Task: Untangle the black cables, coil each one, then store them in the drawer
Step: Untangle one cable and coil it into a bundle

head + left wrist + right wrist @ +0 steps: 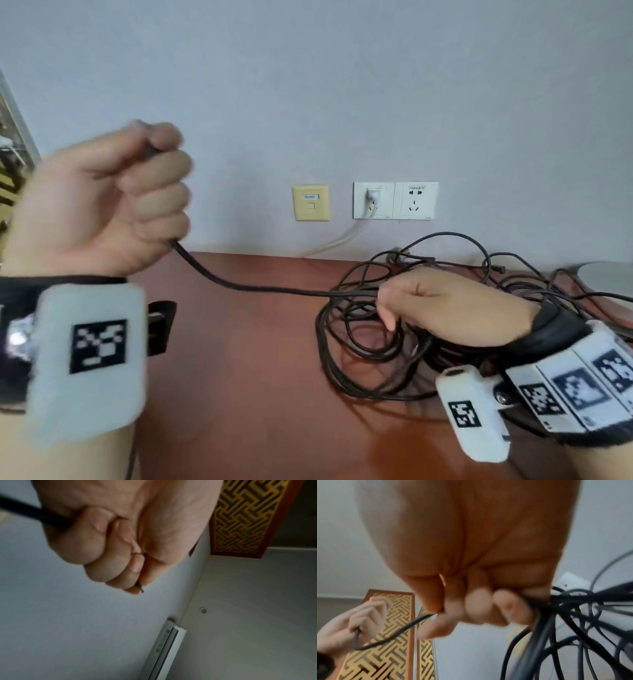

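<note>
While the left hand (113,202) fists one black cable (260,288) up and away from the tangle (383,329) on the worktop (239,377), the right hand (448,308), fingers curled around the tangle's strands, should pin them loosely, letting the cable slide free without tightening knots.

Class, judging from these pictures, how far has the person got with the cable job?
Done: nothing looks coiled or stored; no drawer is in view. In hand: the left hand grips one black cable, drawing it from the tangle that the right hand holds on the table. Left: the remaining untangling, all coiling and storing.
</note>
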A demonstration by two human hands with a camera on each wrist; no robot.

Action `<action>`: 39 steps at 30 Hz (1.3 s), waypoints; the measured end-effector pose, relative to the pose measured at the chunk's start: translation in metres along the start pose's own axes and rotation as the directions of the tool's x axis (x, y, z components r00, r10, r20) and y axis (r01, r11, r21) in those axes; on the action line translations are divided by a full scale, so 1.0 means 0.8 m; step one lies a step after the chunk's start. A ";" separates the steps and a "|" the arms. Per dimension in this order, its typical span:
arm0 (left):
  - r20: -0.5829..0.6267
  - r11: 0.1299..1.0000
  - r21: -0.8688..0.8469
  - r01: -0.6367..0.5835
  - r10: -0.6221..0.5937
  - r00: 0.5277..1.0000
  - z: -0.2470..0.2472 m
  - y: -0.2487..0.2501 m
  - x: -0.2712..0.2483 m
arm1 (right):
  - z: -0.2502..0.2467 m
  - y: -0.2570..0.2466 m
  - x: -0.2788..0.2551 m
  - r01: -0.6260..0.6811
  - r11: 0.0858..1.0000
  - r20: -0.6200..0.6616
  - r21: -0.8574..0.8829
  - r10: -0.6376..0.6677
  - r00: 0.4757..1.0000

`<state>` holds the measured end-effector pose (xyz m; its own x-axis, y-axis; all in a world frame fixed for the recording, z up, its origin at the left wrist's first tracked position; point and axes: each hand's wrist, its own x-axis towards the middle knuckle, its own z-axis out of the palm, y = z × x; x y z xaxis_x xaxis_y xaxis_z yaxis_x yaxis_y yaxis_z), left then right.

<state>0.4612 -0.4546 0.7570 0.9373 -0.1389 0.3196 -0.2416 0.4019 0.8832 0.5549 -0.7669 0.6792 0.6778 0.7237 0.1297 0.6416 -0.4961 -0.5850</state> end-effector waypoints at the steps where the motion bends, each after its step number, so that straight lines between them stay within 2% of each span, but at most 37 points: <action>1: 0.139 0.995 -0.014 0.099 -0.097 0.986 0.017 -0.004 0.004 | -0.001 -0.001 0.002 -0.034 0.995 -0.116 -0.095 0.023 0.993; 2: 0.251 0.988 0.034 0.151 -0.154 0.956 0.031 -0.019 0.013 | -0.002 -0.003 0.002 -0.092 0.981 -0.225 -0.170 0.053 0.973; 3: 0.265 0.969 0.178 0.173 -0.216 0.940 0.045 -0.035 0.023 | -0.003 -0.005 0.002 -0.157 0.966 -0.309 -0.207 0.088 0.947; 5: 0.206 0.857 0.476 0.197 -0.326 0.923 0.080 -0.073 0.039 | -0.004 -0.009 -0.002 -0.224 0.958 -0.389 -0.181 0.139 0.911; 7: 0.131 0.729 0.617 0.297 -0.467 0.875 0.106 -0.107 0.054 | -0.006 -0.015 -0.002 -0.219 0.976 -0.427 -0.004 0.196 0.883; 9: 0.020 0.633 0.662 0.400 -0.549 0.836 0.124 -0.135 0.064 | -0.007 -0.024 -0.003 -0.179 0.936 -0.405 0.302 0.296 0.865; 10: -0.018 0.622 0.648 0.439 -0.564 0.826 0.129 -0.145 0.067 | -0.007 -0.028 -0.003 -0.157 0.892 -0.366 0.424 0.328 0.871; 12: -0.053 0.670 0.588 0.453 -0.527 0.848 0.134 -0.155 0.067 | -0.005 -0.036 -0.005 -0.112 0.823 -0.288 0.557 0.318 0.903; 15: -0.003 0.776 0.467 0.424 -0.479 0.878 0.131 -0.153 0.068 | -0.003 -0.042 -0.009 -0.010 0.793 -0.268 0.609 0.218 0.938; 17: -0.003 0.795 0.436 0.422 -0.468 0.884 0.127 -0.152 0.070 | 0.001 -0.044 -0.007 0.022 0.826 -0.332 0.563 0.201 0.922; 19: -0.095 0.790 0.447 0.419 -0.424 0.901 0.128 -0.157 0.069 | 0.011 -0.042 -0.003 -0.006 0.934 -0.426 0.356 0.168 0.889; 21: -0.203 0.817 0.419 0.396 -0.341 0.918 0.130 -0.161 0.069 | 0.021 -0.041 0.001 -0.024 0.986 -0.483 0.164 0.101 0.870; 25: -0.351 0.936 0.112 0.334 -0.277 0.894 0.103 -0.147 0.077 | 0.025 -0.043 -0.003 -0.013 0.983 -0.355 0.186 0.079 0.931; 28: -0.346 0.955 -0.088 0.284 -0.297 0.890 0.078 -0.126 0.076 | 0.026 -0.047 -0.007 0.029 0.998 -0.268 0.053 -0.014 0.963; 31: -0.284 0.942 -0.016 0.334 -0.325 0.902 0.087 -0.137 0.075 | 0.040 -0.048 0.001 0.006 1.000 -0.341 -0.003 -0.006 0.940; 34: -0.346 0.906 0.249 0.343 -0.248 0.905 0.115 -0.159 0.076 | 0.051 -0.045 0.007 -0.072 0.995 -0.390 -0.065 0.041 0.920; 35: -0.363 0.898 0.288 0.333 -0.220 0.905 0.118 -0.163 0.076 | 0.053 -0.044 0.007 -0.089 0.991 -0.397 -0.099 0.042 0.917; 37: -0.370 0.900 0.282 0.333 -0.219 0.903 0.115 -0.160 0.075 | 0.055 -0.049 0.005 -0.056 0.986 -0.401 -0.157 -0.012 0.916; 39: -0.353 0.925 0.178 0.335 -0.258 0.899 0.106 -0.152 0.077 | 0.057 -0.056 0.001 0.053 0.984 -0.403 -0.170 -0.118 0.908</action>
<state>0.5272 -0.5890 0.6986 0.9940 0.0907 -0.0616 0.0460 0.1645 0.9853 0.5102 -0.7223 0.6685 0.6839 0.5225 0.5092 0.7282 -0.5318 -0.4323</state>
